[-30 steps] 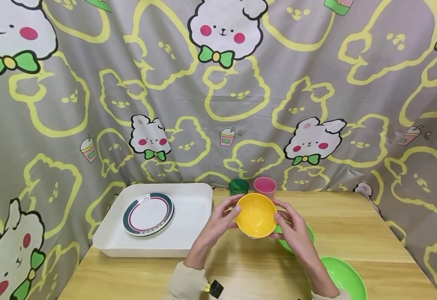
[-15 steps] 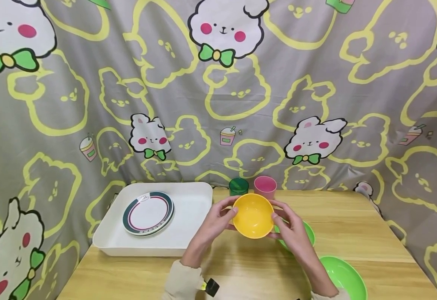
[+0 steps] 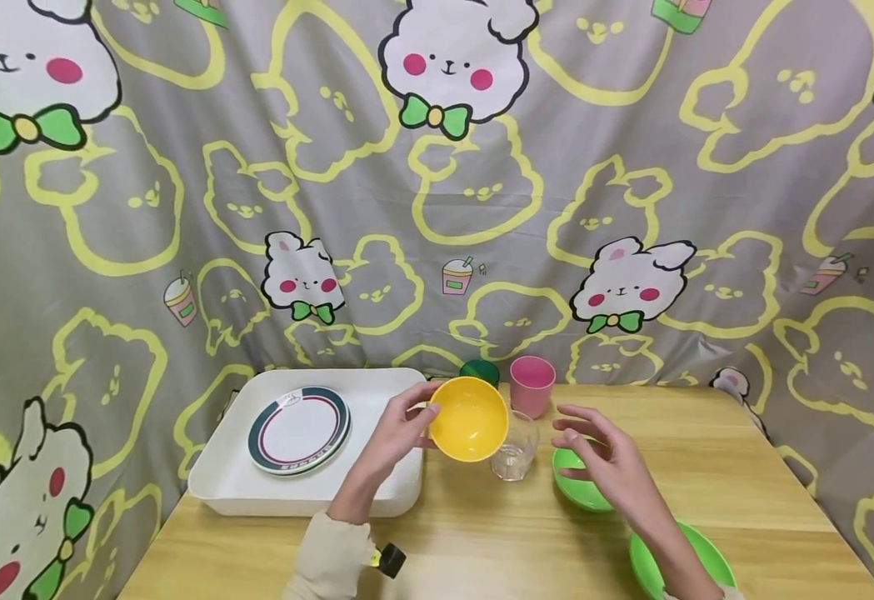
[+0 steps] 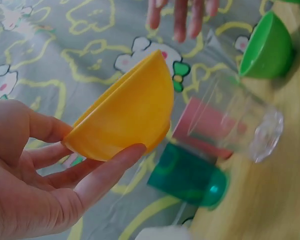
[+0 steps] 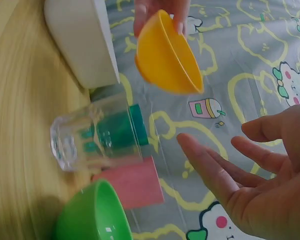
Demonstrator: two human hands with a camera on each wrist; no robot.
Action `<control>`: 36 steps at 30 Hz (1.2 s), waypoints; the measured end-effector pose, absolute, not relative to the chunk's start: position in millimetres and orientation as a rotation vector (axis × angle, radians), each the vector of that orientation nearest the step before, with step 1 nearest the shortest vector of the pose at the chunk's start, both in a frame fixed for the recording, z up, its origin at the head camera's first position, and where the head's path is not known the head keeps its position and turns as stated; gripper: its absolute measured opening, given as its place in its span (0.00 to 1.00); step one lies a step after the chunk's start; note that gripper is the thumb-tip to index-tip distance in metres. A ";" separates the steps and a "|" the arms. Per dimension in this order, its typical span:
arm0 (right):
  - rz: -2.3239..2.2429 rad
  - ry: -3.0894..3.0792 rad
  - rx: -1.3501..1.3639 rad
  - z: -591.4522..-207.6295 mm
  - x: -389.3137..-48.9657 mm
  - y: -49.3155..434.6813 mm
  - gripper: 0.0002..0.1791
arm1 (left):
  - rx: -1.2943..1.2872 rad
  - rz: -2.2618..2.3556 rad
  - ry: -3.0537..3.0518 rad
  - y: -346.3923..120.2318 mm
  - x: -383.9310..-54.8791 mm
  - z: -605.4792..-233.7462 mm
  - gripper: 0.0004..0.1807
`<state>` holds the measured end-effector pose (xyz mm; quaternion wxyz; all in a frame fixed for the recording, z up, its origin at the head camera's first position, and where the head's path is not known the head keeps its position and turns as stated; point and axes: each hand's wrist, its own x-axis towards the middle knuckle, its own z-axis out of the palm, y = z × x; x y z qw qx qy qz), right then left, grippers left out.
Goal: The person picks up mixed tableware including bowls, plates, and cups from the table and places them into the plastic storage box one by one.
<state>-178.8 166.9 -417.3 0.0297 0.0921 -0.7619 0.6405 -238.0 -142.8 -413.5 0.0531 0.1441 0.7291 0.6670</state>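
Observation:
My left hand (image 3: 395, 429) pinches the rim of a yellow bowl (image 3: 470, 419) and holds it up above the table, its inside facing me. In the left wrist view the thumb and fingers grip one edge of the yellow bowl (image 4: 135, 107). My right hand (image 3: 605, 454) is off the bowl, fingers spread and holding nothing, above a small green bowl (image 3: 582, 483). A clear glass (image 3: 513, 461) stands on the table, partly hidden behind the yellow bowl. The right wrist view shows the right hand (image 5: 260, 170) apart from everything.
A white tray (image 3: 219, 492) at the left bears stacked plates (image 3: 302, 429) with dark green rims. Behind the glass stand a pink cup (image 3: 532, 392) and a dark green cup (image 3: 480, 371). Another green bowl (image 3: 695, 554) lies at the front right, partly under the right forearm.
My right hand has let go of the yellow bowl and moved right. The left hand has carried the bowl left, toward the tray, uncovering the clear glass.

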 end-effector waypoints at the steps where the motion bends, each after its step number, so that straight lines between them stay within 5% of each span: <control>1: 1.956 -2.360 0.295 -416.8 -177.6 169.5 0.21 | 0.417 2.033 2.239 -146.7 -239.2 -413.3 0.20; 24: 1.118 -2.653 0.511 -431.7 -160.2 236.1 0.14 | 0.046 1.983 2.460 -205.2 -265.0 -408.1 0.20; 36: 0.884 -2.736 0.531 -451.9 -155.2 275.0 0.19 | -0.056 1.948 2.482 -218.7 -279.7 -425.1 0.20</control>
